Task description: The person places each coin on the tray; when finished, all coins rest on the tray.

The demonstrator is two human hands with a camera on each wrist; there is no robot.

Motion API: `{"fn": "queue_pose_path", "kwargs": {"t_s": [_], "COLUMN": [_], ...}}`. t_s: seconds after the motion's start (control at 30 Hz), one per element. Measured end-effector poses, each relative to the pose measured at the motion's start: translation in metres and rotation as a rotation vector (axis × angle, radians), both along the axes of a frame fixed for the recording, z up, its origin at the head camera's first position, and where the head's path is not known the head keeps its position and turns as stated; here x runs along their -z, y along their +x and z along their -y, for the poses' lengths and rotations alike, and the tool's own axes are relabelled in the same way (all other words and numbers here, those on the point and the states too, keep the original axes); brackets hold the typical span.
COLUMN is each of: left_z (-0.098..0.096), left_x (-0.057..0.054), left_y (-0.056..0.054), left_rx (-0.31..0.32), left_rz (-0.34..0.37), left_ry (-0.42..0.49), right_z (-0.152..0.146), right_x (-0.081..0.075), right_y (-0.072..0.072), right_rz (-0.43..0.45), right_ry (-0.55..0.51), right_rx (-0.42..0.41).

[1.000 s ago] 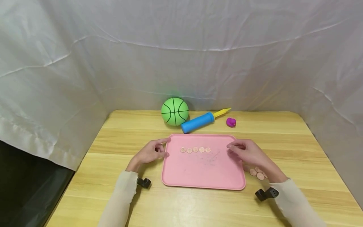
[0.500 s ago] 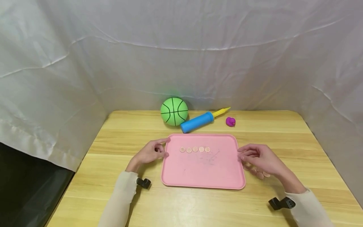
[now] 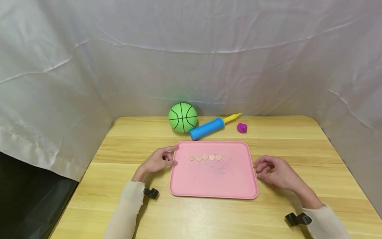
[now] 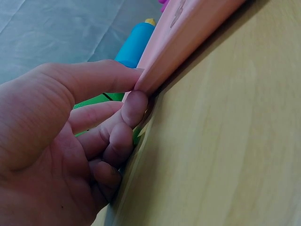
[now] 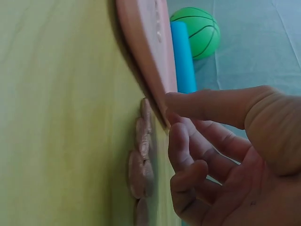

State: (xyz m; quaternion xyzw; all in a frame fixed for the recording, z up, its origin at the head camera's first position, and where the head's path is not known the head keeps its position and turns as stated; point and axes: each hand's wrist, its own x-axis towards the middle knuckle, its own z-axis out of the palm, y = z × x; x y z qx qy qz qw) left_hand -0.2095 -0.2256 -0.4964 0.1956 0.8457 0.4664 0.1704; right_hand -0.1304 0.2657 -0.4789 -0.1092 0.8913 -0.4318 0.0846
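A pink tray (image 3: 213,186) lies on the table with a row of several copper-coloured coins (image 3: 205,157) in its upper part. My left hand (image 3: 155,161) pinches the tray's left rim; the left wrist view has the thumb on top and a curled finger below. Just off the right rim, my right hand (image 3: 276,171) hovers with loosely bent fingers and nothing visibly held. The right wrist view shows its thumb at the tray edge and a cluster of coins (image 5: 141,165) on the wood close by. In the head view the hand hides that cluster.
Behind the tray are a green ball (image 3: 182,118), a blue pump (image 3: 207,128) with a yellow nozzle, and a small purple rubber duck (image 3: 242,127). Grey cloth (image 3: 191,66) encloses the back and sides of the wooden table (image 3: 191,215).
My right hand has drawn back from over the tray to the right and slightly nearer, covering the loose coins in the head view. The left hand keeps its place on the rim.
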Motion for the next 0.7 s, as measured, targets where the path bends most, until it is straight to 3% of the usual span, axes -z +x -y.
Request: {"fn": "queue_pose_path", "kwargs": {"t_s": [0.2, 0.7], "left_z": [0.0004, 0.0004], "left_x": [-0.0004, -0.0001], "left_y": [0.0002, -0.0007], "left_rx": [0.005, 0.004], "left_rz": [-0.007, -0.007], "left_ry": [0.009, -0.001], "right_z": [0.0005, 0.0033], "right_x": [0.0077, 0.0073], "right_y": [0.0044, 0.0072], "right_rz": [-0.014, -0.07], "right_ry": [0.032, 0.062], "right_rx": [0.005, 0.042]}}
